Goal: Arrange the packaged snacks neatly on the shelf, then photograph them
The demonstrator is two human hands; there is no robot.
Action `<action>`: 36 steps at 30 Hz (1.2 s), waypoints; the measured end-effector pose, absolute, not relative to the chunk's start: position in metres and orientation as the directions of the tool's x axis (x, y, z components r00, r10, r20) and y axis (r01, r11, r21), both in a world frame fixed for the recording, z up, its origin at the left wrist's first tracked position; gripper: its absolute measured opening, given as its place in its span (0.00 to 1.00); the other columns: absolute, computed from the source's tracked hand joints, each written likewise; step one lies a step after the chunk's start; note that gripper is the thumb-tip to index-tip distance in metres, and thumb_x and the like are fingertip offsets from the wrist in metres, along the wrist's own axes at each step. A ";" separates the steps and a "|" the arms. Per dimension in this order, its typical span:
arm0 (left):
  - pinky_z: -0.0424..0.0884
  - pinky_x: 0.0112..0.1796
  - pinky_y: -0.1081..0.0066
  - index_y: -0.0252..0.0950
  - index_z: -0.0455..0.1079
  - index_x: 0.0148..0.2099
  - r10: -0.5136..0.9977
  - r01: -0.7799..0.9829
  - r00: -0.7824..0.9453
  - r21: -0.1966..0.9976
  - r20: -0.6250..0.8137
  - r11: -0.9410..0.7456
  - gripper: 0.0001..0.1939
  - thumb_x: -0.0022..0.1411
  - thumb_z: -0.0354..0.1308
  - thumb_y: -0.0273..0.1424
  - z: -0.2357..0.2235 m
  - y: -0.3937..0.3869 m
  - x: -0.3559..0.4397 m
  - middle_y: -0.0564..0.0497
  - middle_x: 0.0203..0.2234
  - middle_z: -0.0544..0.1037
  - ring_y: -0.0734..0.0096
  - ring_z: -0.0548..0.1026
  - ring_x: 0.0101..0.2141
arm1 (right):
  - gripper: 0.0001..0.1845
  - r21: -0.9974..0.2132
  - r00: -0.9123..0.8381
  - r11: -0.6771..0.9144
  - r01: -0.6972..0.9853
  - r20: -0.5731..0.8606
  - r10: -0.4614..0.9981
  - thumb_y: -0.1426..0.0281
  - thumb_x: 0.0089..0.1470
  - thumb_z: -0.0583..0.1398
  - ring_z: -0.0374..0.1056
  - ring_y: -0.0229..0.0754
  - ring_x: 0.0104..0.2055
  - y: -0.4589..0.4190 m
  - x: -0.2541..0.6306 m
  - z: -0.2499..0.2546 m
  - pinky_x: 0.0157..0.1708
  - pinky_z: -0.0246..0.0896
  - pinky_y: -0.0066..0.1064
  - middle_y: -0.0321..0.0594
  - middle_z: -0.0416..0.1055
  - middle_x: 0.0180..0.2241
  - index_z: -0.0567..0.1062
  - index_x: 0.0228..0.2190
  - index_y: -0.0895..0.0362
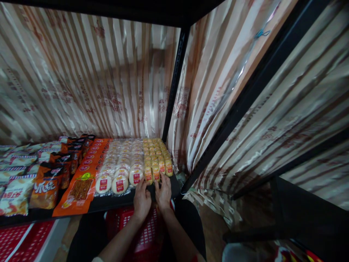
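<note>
Rows of small yellow snack packets (158, 158) with red labels line the right end of the black shelf (117, 199). My left hand (142, 201) reaches to the front of these rows, its fingertips against the front-left packet. Beside it, my right hand (163, 193) has its fingers stretched out, touching the bottom of the front packets. Neither hand appears to grip anything. Left of the yellow rows, round white wrapped biscuits (120, 183) with red labels stand in several rows. An orange bag of stick snacks (81, 187) lies flat next to them.
Orange-brown snack bags (46, 189) and white snack bags (17, 196) fill the shelf's left side. Below my arms is a red plastic basket (144, 233). Black metal posts (218, 145) and a striped curtain (122, 80) bound the shelf at the back and right.
</note>
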State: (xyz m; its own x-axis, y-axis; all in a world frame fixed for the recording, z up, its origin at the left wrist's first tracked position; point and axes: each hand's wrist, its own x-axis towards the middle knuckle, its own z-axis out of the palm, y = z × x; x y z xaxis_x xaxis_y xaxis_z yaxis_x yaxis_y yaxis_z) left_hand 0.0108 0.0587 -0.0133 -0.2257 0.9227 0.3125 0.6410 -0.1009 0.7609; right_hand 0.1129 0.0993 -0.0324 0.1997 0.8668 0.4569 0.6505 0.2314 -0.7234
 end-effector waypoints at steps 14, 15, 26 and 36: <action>0.61 0.56 0.57 0.34 0.71 0.40 0.918 0.661 -0.205 0.740 0.340 -0.126 0.20 0.49 0.44 0.15 -0.016 0.056 0.012 0.42 0.54 0.67 0.61 0.64 0.56 | 0.23 -0.644 0.180 0.231 0.729 0.506 0.843 0.65 0.57 0.50 0.60 0.49 0.49 0.098 0.111 -0.033 0.49 0.59 0.42 0.49 0.66 0.44 0.65 0.52 0.58; 0.61 0.56 0.57 0.35 0.71 0.39 0.916 0.660 -0.209 0.740 0.343 -0.126 0.20 0.49 0.44 0.15 -0.016 0.056 0.012 0.43 0.54 0.67 0.61 0.64 0.56 | 0.23 -0.647 0.180 0.235 0.726 0.509 0.842 0.64 0.57 0.50 0.60 0.49 0.49 0.098 0.112 -0.033 0.49 0.59 0.43 0.49 0.66 0.44 0.65 0.52 0.58; 0.65 0.51 0.61 0.37 0.69 0.36 0.946 0.604 -0.152 0.784 0.285 -0.140 0.18 0.51 0.42 0.18 -0.011 0.036 0.009 0.46 0.42 0.73 0.65 0.69 0.47 | 0.20 -0.849 0.254 0.241 0.470 0.391 0.885 0.62 0.59 0.47 0.65 0.44 0.45 0.059 0.110 -0.022 0.43 0.65 0.36 0.49 0.68 0.43 0.69 0.46 0.58; 0.68 0.40 0.68 0.38 0.73 0.32 0.993 0.613 0.028 0.786 -0.118 0.076 0.15 0.55 0.44 0.24 -0.067 -0.015 0.004 0.47 0.30 0.77 0.66 0.74 0.34 | 0.20 -0.804 0.209 0.087 0.589 0.256 0.944 0.60 0.58 0.47 0.71 0.47 0.37 -0.017 0.097 -0.100 0.37 0.67 0.40 0.44 0.74 0.32 0.76 0.35 0.53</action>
State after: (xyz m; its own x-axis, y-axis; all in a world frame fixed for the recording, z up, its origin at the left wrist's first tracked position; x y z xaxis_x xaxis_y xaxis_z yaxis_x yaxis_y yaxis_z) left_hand 0.0043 -0.0146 -0.0667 0.0284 0.9927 -0.1175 0.6133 0.0755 0.7863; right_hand 0.0969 -0.0174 -0.0996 0.2094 0.9437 0.2561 0.5888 0.0874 -0.8035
